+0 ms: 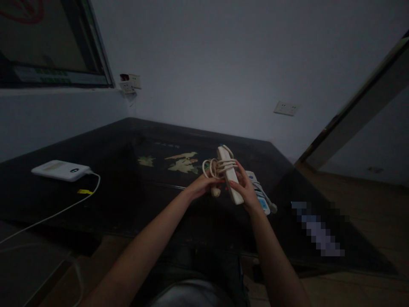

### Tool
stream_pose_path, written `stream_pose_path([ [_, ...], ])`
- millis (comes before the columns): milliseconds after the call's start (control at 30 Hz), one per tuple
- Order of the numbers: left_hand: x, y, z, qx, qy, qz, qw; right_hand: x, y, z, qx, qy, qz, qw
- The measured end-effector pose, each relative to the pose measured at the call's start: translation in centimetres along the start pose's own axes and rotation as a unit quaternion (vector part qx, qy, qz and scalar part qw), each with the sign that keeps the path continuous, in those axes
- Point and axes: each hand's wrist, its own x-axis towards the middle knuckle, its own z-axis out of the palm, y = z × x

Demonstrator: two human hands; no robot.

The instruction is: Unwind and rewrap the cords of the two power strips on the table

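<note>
Above the dark table I hold a cream power strip (235,194) with its cord (227,163) wound around the middle. My right hand (244,187) grips the strip's right side, thumb across its face. Loops of the cord stick out on the left, where my left hand (204,184) has its fingers closed on the cord. The cord's plug (216,192) hangs just below the left fingers. Behind my right wrist, a second power strip (263,205), white and blue with a grey cord wrapped round it, lies on the table.
The black table (128,204) bears a painted bird and leaf pattern (182,164). At left lies a white power bank (60,170) with a white cable (70,205), near a yellow tag (84,192). A blurred-out object (319,232) lies at right. Wall sockets (286,108) are behind.
</note>
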Motion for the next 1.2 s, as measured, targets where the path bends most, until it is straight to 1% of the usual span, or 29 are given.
stream_pose_path([
  [33, -0.1, 0.0, 0.1, -0.008, -0.013, -0.005, 1.000, 0.0, 0.2, 0.1, 0.000, -0.010, 0.004, 1.000],
  [100, -0.2, -0.1, 0.1, -0.013, -0.014, -0.004, 1.000, 0.0, 0.5, 0.2, -0.001, -0.021, 0.009, 1.000],
  [233, 0.2, -0.8, -0.2, -0.004, 0.039, 0.006, 0.999, 0.0, 0.5, 0.3, -0.004, -0.031, 0.011, 0.999],
  [333, 0.7, -1.0, -0.6, 0.005, 0.053, 0.008, 0.999, -0.1, 0.2, 0.3, -0.004, -0.043, 0.016, 0.999],
  [500, 1.4, -0.8, -1.6, -0.022, 0.093, 0.058, 0.994, -0.2, -0.4, 0.1, 0.021, -0.075, 0.038, 0.996],
  [600, 1.4, -0.5, -2.0, -0.057, 0.104, 0.041, 0.992, -0.3, -0.3, 0.1, 0.031, -0.095, 0.045, 0.994],
  [667, 1.3, -0.3, -1.9, -0.084, 0.118, 0.034, 0.989, -0.3, -0.2, 0.1, 0.025, -0.096, 0.045, 0.994],
  [767, 1.4, -0.2, -1.5, -0.113, 0.136, 0.029, 0.984, -0.3, -0.1, 0.3, 0.012, -0.082, 0.048, 0.995],
  [900, 1.8, -0.4, -1.2, -0.121, 0.179, 0.045, 0.975, -0.2, 0.2, 0.1, -0.006, -0.086, 0.057, 0.995],
  [1000, 1.9, -0.1, -1.8, -0.119, 0.196, 0.058, 0.972, -0.1, 0.5, -0.5, -0.026, -0.116, 0.073, 0.990],
  [1067, 1.9, 0.3, -2.3, -0.129, 0.200, 0.060, 0.969, -0.1, 0.7, -1.1, -0.037, -0.148, 0.084, 0.985],
  [1133, 1.8, 0.7, -2.8, -0.150, 0.204, 0.052, 0.966, -0.2, 0.5, -1.7, -0.057, -0.195, 0.101, 0.974],
  [1200, 1.7, 0.9, -3.2, -0.155, 0.211, 0.050, 0.964, -0.4, 0.3, -2.3, -0.091, -0.250, 0.125, 0.956],
])
